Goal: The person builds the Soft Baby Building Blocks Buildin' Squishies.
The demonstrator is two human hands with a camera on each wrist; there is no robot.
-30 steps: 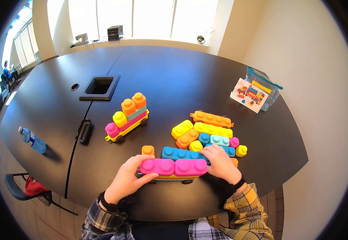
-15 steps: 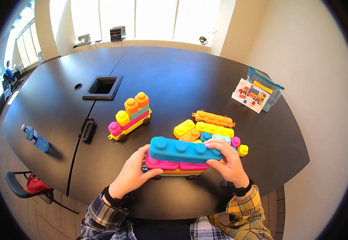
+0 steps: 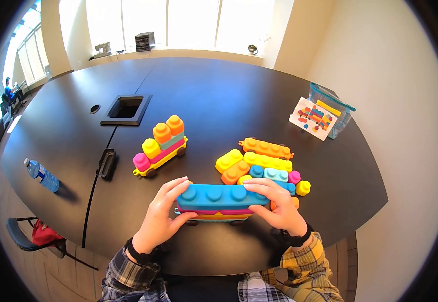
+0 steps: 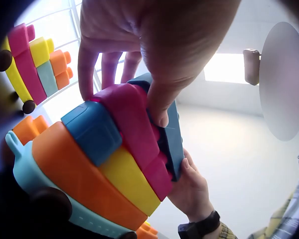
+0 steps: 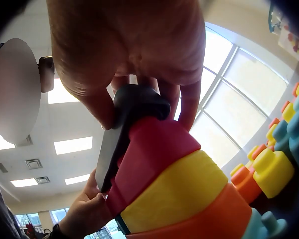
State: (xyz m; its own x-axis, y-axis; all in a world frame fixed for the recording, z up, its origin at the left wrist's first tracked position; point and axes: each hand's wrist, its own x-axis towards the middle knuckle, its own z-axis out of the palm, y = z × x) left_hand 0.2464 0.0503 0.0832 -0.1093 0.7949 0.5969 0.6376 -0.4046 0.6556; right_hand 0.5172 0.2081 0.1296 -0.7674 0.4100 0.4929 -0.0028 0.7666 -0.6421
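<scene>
In the head view, a long blue block (image 3: 211, 199) lies along the top of a toy train car near the table's front edge. My right hand (image 3: 281, 211) grips its right end, thumb on the near side and fingers over the studs. My left hand (image 3: 159, 221) holds the car's left end around the upper blocks, its thumb on the near side. Under the blue block, the left wrist view shows pink blocks (image 4: 132, 117), with pink studs still showing in the gap. Below come a small blue block (image 4: 92, 132), yellow (image 4: 132, 179) and orange blocks (image 4: 84, 169), and a light-blue wheeled base (image 4: 84, 216).
Several loose blocks (image 3: 267, 162) and an orange wheeled base (image 3: 265, 147) lie beyond my right hand. Another built car (image 3: 161, 147) stands left of centre. A picture card (image 3: 313, 119) leans on a clear bin (image 3: 344, 123). A water bottle (image 3: 42, 175) stands far left.
My right hand has picked up the long blue block from the table, lifted it over the car and lowered it onto the pink blocks. My left hand has stayed at the car's left end.
</scene>
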